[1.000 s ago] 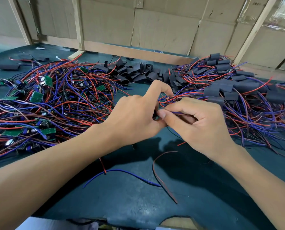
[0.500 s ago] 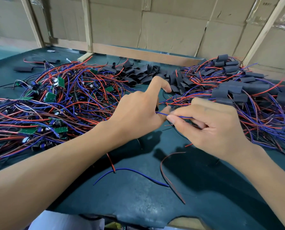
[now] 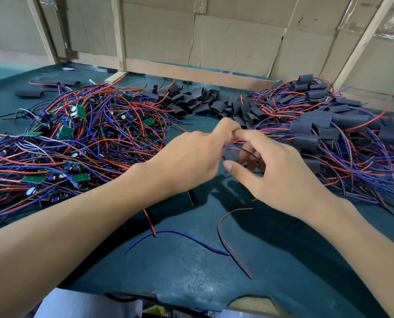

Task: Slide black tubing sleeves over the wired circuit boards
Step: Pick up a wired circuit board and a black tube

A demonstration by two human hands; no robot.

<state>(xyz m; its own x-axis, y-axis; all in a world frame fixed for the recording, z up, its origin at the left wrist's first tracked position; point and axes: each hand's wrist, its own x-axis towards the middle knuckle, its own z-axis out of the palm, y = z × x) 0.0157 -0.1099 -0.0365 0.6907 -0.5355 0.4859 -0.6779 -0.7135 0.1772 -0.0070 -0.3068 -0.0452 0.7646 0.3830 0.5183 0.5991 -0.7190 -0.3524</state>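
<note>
Fingers of the left hand [image 3: 191, 161] remain curled round an item hidden behind them. Right hand [image 3: 281, 171] has released its wire pinch; its fingers now spread about a blurred black sleeve [image 3: 234, 154] and blue wire [image 3: 235, 147]. Sleeving appears under way. Circuit board: not discernible. Sleeved boards [image 3: 306, 134] lie on the counter [image 3: 191, 271] at right.

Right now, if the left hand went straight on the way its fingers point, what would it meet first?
Probably the right hand's fingers, which already touch the left hand; beyond them lies the pile of sleeved boards. Depth is unclear.
</note>
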